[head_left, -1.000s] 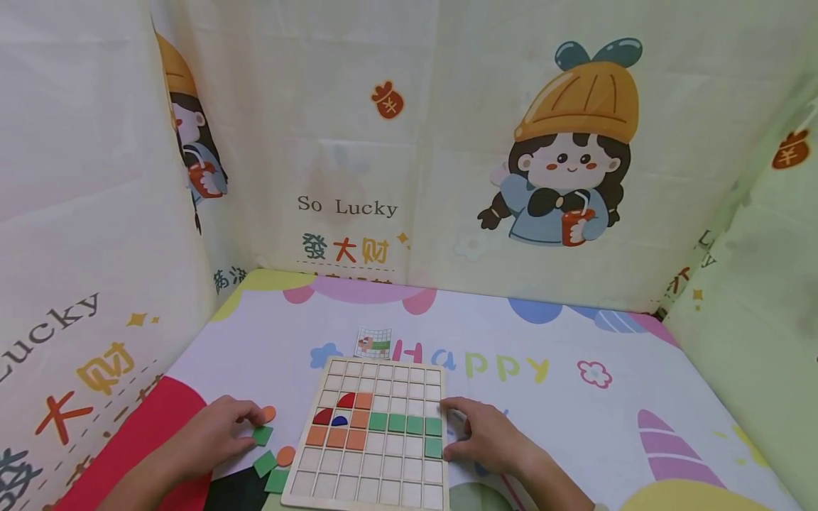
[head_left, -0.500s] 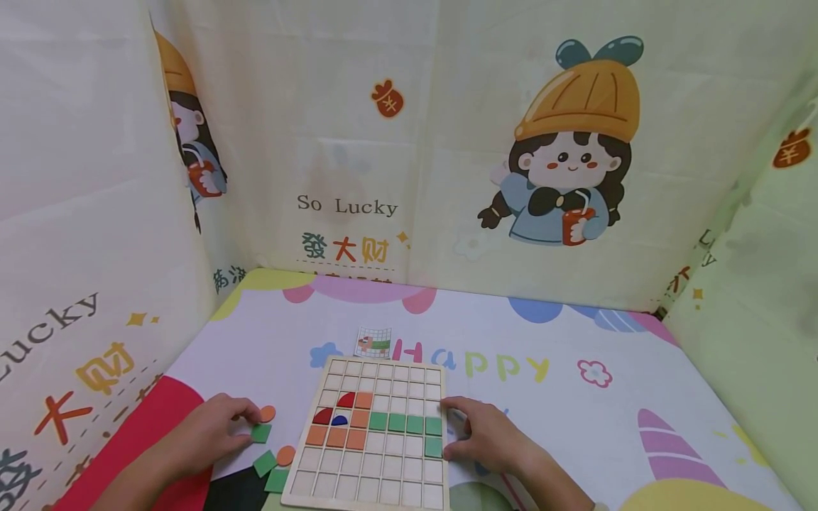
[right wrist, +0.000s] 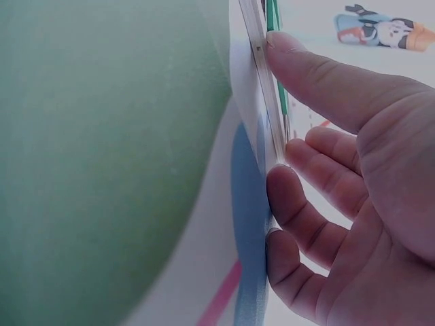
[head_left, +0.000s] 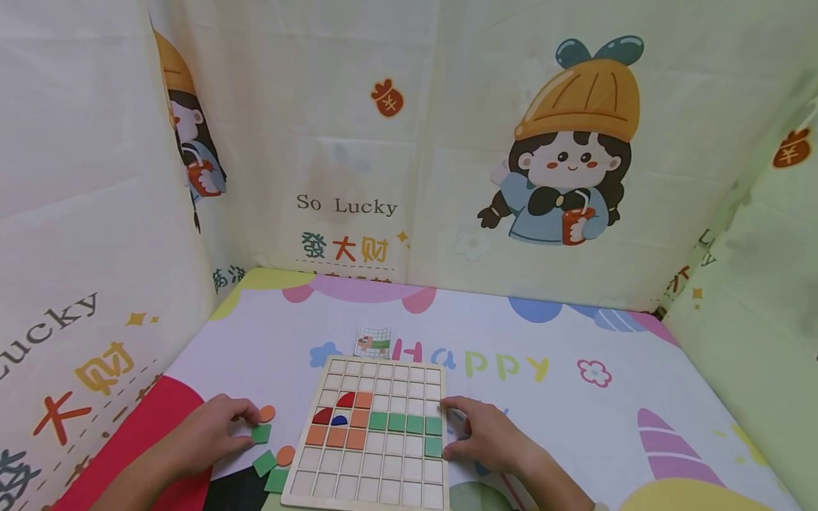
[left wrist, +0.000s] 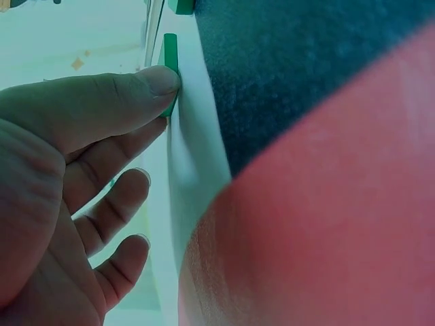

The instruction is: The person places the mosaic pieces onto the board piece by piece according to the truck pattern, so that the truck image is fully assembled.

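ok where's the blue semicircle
In the head view, the blue semicircle is left of centre on the wooden grid board, between a red quarter-circle and an orange square.

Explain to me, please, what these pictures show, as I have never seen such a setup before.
There is no robot here: you are seeing a person's two bare hands. The wide picture comes from a camera worn on the head, looking forward and down; the two close ones come from cameras worn on the wrists.

On the table lies a gridded board with red, orange, green and blue pieces in some squares. A small card is just beyond it, and loose orange discs and green tiles lie to its left.

The left hand pinches a green tile; the right hand touches the board's right edge.
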`<state>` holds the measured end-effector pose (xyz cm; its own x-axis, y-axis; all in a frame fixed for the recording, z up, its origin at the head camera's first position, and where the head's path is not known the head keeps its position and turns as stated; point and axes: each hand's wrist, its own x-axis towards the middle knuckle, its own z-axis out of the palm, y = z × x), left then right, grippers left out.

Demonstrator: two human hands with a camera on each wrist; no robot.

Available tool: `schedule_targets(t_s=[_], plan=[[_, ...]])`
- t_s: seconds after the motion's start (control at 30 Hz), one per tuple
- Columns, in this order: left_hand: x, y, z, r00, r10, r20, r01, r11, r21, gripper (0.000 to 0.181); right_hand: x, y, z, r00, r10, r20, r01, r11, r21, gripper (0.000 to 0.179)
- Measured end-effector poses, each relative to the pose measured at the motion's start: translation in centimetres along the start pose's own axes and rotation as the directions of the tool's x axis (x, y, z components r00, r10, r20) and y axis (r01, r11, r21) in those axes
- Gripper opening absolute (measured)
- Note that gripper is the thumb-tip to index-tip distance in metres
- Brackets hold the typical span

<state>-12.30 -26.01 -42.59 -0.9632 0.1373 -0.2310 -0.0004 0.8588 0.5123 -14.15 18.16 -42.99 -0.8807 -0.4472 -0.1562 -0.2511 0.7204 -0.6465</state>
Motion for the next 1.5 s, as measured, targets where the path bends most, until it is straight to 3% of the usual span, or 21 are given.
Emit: schedule_targets(t_s=[0.57, 1.0, 1.27, 1.5], plan=[[0.3, 0.7, 0.0, 0.999, -0.040, 0.023, 0.040, 0.999, 0.000, 0.047, -0.2, 0.0, -0.1, 1.000, -0.009, -0.002, 0.009, 1.000, 0.008, 0.073], [-0.3, 2.4, 0.0, 0.998, 0.027, -0.053, -0.027, 1.000, 0.002, 0.045, -0.2, -0.1, -0.1, 1.000, -0.015, -0.006, 0.015, 1.000, 0.007, 0.073], [0.0, 4.2, 0.7, 0.998, 0.053, -0.038, -0.055, 0.997, -0.061, 0.040, 0.0, 0.0, -0.1, 1.000, -0.013, -0.003, 0.013, 1.000, -0.003, 0.072], [0.4, 6.2, 1.3, 0.991, 0.134, -0.023, -0.135, 0.990, -0.046, 0.036, 0.0, 0.1, 0.0, 1.000, -0.013, -0.004, 0.013, 1.000, -0.009, 0.072]])
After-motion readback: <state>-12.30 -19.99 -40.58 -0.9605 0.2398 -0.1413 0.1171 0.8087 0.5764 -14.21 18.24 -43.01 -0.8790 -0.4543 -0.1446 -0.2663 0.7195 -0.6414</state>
